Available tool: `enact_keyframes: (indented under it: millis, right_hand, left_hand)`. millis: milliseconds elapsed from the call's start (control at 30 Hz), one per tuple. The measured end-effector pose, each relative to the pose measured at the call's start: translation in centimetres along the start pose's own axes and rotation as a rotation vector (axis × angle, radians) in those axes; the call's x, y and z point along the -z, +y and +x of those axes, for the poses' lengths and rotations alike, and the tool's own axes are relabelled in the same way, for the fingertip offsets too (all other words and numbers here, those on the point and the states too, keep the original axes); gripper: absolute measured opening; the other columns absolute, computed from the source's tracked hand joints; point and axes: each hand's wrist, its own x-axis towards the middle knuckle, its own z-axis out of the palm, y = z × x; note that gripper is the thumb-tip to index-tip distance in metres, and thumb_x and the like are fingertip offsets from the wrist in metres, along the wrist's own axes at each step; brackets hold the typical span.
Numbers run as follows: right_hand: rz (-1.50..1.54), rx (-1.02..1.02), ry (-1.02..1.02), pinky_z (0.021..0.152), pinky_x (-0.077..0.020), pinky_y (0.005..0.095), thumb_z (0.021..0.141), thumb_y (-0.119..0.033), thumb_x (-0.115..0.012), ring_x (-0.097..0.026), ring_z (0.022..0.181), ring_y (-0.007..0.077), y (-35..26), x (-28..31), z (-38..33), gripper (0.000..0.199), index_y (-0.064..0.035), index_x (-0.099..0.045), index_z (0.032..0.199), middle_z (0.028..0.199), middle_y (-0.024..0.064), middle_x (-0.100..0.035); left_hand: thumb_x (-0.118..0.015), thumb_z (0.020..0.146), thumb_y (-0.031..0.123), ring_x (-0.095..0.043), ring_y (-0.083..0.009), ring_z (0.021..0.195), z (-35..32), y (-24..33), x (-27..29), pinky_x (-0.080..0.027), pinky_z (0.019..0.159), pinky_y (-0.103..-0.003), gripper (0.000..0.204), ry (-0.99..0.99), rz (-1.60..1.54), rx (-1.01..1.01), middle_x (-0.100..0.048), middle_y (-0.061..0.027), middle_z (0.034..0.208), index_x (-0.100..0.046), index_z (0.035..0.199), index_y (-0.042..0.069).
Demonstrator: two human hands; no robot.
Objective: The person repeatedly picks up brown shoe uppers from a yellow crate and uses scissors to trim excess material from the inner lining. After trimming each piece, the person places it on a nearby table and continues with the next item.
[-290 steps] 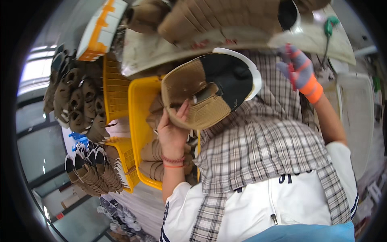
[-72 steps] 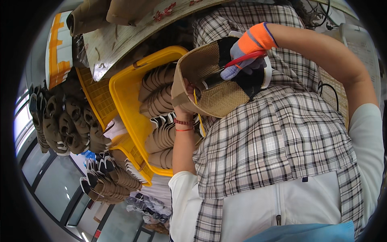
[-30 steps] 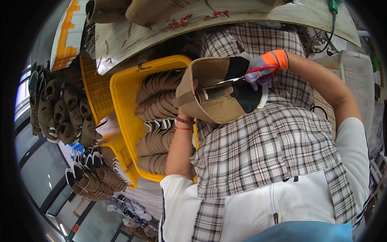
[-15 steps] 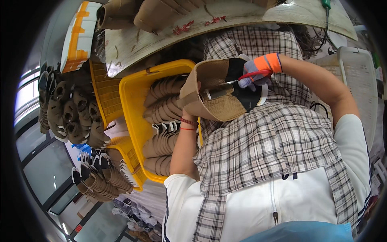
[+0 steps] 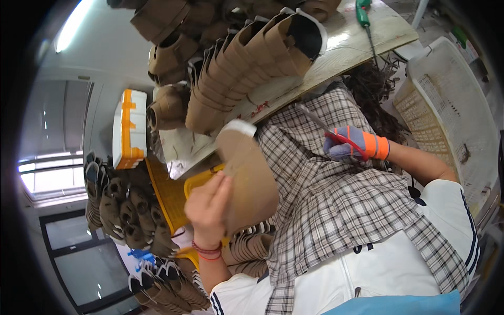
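Note:
My bare left hand (image 5: 209, 205), with red bracelets at the wrist, pinches a tan shoe upper (image 5: 251, 181) by its edge. The upper is raised, slightly blurred, and its white-tipped end points to the table. Over my plaid apron (image 5: 325, 194), my right hand (image 5: 349, 143) wears a grey and orange glove. It is closed round the red handles of a pair of scissors (image 5: 320, 122), whose blades point up and left, apart from the upper. Beyond, a nested row of tan shoe uppers (image 5: 247, 68) lies on the worktable.
The worktable (image 5: 362, 47) runs across the far side, with a green-handled tool (image 5: 362, 13) and its cord. Yellow baskets (image 5: 160, 189) with stacked uppers stand at left, near a white taped box (image 5: 131, 128). A white plastic basket (image 5: 428, 110) is at right.
My left hand has lifted the upper off my lap and away from the right hand. The scissors have come out of the upper. The view has swung, showing more of the table.

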Motion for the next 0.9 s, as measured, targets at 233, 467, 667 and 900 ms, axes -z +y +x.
enact_keyframes:
  millis: [233, 467, 667, 900]
  right_hand:
    - [0.184, 0.556, 0.05, 0.093, -0.0471, 0.0303, 0.079, -0.028, -0.081, -0.057, 0.108, 0.0145, -6.0, -3.0, -0.8, 0.064, 0.0017, -0.051, 0.127, 0.119, 0.0086, -0.061]
    - [0.172, 0.389, 0.494, 0.091, -0.0489, 0.031, 0.087, -0.009, -0.068, -0.06, 0.108, 0.0174, -6.0, -3.7, -0.9, 0.05, 0.0021, -0.047, 0.131, 0.119, 0.0122, -0.062]
    - [-0.165, 0.454, 0.546, 0.092, -0.0487, 0.0319, 0.087, -0.003, -0.065, -0.06, 0.108, 0.017, -6.2, -1.8, -1.2, 0.046, 0.0028, -0.049, 0.129, 0.118, 0.0118, -0.063]
    - [-0.686, 0.626, 1.023, 0.075, -0.0482, 0.0284, 0.083, -0.013, -0.076, -0.054, 0.082, 0.0118, -7.6, 18.1, 3.6, 0.041, 0.0034, -0.056, 0.114, 0.091, 0.0076, -0.063]
  left_hand:
    - [-0.06, 0.082, 0.006, -0.065, -0.0268, 0.107, 10.4, -0.5, -11.0, -0.049, 0.093, -0.032, 0.028, 0.21, -0.833, 0.04, -0.067, -0.0182, 0.114, -0.067, 0.108, -0.004]
    - [-0.064, 0.085, 0.01, -0.064, -0.0173, 0.103, 14.0, 0.8, -18.9, -0.049, 0.091, -0.028, 0.033, 0.082, -1.103, 0.103, -0.067, -0.0128, 0.113, -0.064, 0.115, -0.002]
    - [-0.06, 0.084, -0.004, -0.06, -0.0173, 0.11, 12.6, 1.7, -17.2, -0.047, 0.093, -0.027, 0.056, 0.062, -0.918, 0.068, -0.056, -0.0137, 0.131, -0.048, 0.138, 0.003]
    - [-0.051, 0.096, 0.0, -0.066, -0.0168, 0.092, 2.4, -4.8, -16.8, -0.053, 0.079, -0.027, 0.025, 0.693, -0.82, 0.613, -0.066, -0.0104, 0.11, -0.061, 0.119, -0.002]
